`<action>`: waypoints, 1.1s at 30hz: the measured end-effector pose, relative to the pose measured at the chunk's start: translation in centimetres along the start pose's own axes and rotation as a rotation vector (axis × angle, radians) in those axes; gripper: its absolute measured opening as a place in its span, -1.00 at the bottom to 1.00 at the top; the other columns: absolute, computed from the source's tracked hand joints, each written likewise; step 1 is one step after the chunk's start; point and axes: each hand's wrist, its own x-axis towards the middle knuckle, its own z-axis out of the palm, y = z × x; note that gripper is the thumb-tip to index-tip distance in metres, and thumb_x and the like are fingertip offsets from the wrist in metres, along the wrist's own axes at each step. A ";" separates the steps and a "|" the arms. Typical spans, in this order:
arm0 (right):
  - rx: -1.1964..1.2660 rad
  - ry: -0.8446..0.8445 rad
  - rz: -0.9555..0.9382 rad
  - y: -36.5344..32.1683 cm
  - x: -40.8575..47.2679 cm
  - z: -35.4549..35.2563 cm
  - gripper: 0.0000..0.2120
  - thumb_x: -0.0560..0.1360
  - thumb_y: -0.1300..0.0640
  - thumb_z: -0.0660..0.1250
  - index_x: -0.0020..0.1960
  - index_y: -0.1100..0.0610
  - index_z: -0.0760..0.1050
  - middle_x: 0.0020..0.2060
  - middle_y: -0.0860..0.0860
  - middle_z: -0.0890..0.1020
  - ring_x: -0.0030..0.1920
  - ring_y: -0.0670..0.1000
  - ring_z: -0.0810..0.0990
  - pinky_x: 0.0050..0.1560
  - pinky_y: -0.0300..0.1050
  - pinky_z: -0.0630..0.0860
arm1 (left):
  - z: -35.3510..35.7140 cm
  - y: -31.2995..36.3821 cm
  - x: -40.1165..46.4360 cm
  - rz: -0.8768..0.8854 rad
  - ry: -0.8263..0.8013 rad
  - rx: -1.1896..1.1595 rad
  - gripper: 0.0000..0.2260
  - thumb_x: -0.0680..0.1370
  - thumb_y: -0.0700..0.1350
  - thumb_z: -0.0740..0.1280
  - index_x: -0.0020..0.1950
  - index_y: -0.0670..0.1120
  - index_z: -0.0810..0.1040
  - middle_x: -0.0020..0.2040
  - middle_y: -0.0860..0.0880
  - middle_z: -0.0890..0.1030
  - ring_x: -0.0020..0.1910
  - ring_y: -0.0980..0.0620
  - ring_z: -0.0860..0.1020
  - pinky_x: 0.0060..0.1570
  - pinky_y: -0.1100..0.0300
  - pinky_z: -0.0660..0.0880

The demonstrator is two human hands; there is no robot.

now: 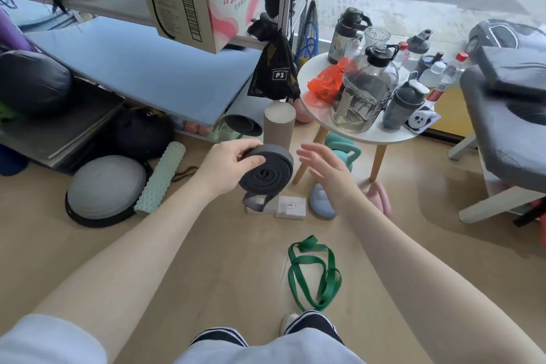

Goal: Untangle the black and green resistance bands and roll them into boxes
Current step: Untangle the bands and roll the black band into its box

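The left hand (229, 167) holds the black resistance band (267, 176), wound into a flat coil, above the floor; thumb on its near face, fingers curled over its top edge, and a short tail hangs below. The right hand (328, 170) hovers just right of the coil, fingers spread and apart, touching nothing. The green resistance band (316, 275) lies loose in loops on the wooden floor (206, 260), near the person's feet. Beyond the coil, two small white boxes (291, 207) sit on the floor, the left one partly hidden by the tail. Around them stand a grey foam cylinder (279, 124), teal kettlebell (344, 151), pink kettlebell (379, 198), a mint foam roller (161, 177) and a round white table (381, 133) crowded with bottles.
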 end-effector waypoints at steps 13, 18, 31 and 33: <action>-0.679 -0.153 -0.442 -2.6 1.6 1.9 -0.72 0.45 0.20 0.39 0.16 0.13 0.56 -0.03 0.06 0.64 -0.08 0.02 0.56 0.05 -0.18 0.47 | -1.2 0.6 -0.2 0.089 -0.012 0.332 -0.78 0.52 -0.11 0.35 0.16 -0.07 0.58 -0.02 -0.08 0.65 -0.08 -0.07 0.57 0.01 0.00 0.50; -0.504 -0.116 -0.273 -1.6 0.8 1.7 -0.75 0.41 0.28 0.42 0.08 0.15 0.57 -0.11 -0.01 0.63 -0.13 -0.05 0.58 -0.05 -0.34 0.48 | -0.3 0.7 -0.4 0.098 -0.018 0.308 -0.78 0.52 -0.12 0.35 0.16 -0.08 0.58 0.00 -0.06 0.65 -0.05 -0.04 0.57 0.02 0.07 0.49; -0.042 -0.122 -0.196 -2.7 -0.8 0.0 -0.68 0.48 0.35 0.31 0.10 -0.01 0.51 -0.02 0.00 0.64 -0.03 -0.06 0.65 0.06 -0.16 0.56 | 0.9 1.1 -0.7 -0.029 0.073 -0.359 -0.84 0.54 -0.22 0.30 0.09 -0.06 0.57 -0.04 0.04 0.64 -0.09 0.21 0.60 -0.07 0.39 0.50; 0.039 -0.104 -0.167 -2.8 -1.1 -0.1 -0.72 0.49 0.33 0.31 0.01 -0.05 0.47 -0.06 0.03 0.64 -0.11 0.04 0.63 -0.01 -0.01 0.55 | 1.1 1.2 -0.5 -0.080 0.132 -0.476 -0.84 0.55 -0.22 0.29 0.08 -0.04 0.57 -0.04 0.04 0.64 -0.03 0.10 0.59 0.00 0.26 0.52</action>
